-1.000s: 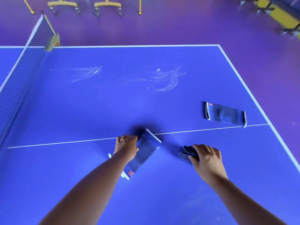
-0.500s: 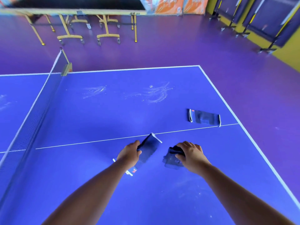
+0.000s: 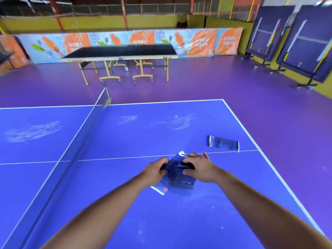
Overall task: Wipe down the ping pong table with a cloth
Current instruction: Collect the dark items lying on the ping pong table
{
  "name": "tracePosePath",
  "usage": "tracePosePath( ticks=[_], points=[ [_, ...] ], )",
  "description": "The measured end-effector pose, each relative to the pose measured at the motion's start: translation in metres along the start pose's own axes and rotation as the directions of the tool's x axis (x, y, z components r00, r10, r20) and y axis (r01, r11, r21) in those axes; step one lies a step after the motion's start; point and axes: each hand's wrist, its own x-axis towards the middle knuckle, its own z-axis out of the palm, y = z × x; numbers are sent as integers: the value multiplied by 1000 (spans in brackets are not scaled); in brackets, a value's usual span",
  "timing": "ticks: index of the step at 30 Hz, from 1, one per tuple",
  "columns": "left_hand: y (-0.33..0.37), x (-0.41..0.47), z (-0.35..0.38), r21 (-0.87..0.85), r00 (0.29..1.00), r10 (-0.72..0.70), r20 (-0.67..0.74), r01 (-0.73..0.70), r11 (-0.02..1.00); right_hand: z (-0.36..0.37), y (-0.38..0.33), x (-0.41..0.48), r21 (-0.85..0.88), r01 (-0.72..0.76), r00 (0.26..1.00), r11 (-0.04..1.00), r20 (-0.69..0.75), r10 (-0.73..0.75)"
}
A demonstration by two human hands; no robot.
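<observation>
blue ping pong table (image 3: 125, 203), both hands on one cloth (image 3: 177, 178)

purple floor (image 3: 269, 114) runs around everything, out to a row of orange and pale banners (image 3: 201, 42) at the far wall. the ping pong table fills the lower frame, its white centre line (image 3: 116, 158) crossing from left to right. beyond it stands a black table (image 3: 122, 50) on yellow legs, and folded tables (image 3: 294, 42) stand upright along the right wall. the net (image 3: 84, 130) cuts across the blue top on the left.

white smears (image 3: 181, 121) mark the far part of the near half — two patches there, and another across the net. fainter specks dot the surface close to the camera.

a second cloth (image 3: 223, 143), dark with white edges, lies flat just past the centre line near the right edge, well apart from the hands.

the cloth is dark blue with a white stripe and a red mark at its near corner. it is bunched up between the hands, its lower part on the table just this side of the centre line. whether it is one piece or two pressed together cannot be told.

the left hand (image 3: 155, 170) grips its left side with curled fingers. the right hand (image 3: 199, 169) clamps the top of the bunch — thumb under, fingers over.
</observation>
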Motion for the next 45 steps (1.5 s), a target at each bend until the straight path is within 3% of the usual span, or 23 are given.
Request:
tracePosePath(
  ticks=[8, 14, 23, 30, 34, 40, 45],
  points=[
    [52, -69, 54, 85, 994, 109, 13, -110, 990, -2, -19, -143, -184, -104, 988, 977, -128, 81],
    [93, -93, 111, 293, 978, 143, 151, -182, 939, -14, 11, -247, -327, -272, 960, 905, -151, 234],
    [215, -67, 224, 408, 917, 242, 317, -363, 838, -44, 132, -403, -295, -512, 850, 807, -311, 426],
    [364, -31, 372, 436, 863, 322, 389, -480, 761, -83, 283, -535, -343, -601, 795, 722, -356, 492],
    [457, -13, 461, 361, 816, 375, 440, -543, 758, -109, 366, -607, -382, -574, 815, 724, -349, 462],
    [580, -8, 557, -22, 727, 525, 442, -576, 817, -138, 473, -660, -398, -480, 860, 781, -388, 331],
    [627, 30, 609, -43, 737, 561, 376, -591, 805, -152, 543, -655, -442, -420, 892, 793, -362, 271]
  ],
)
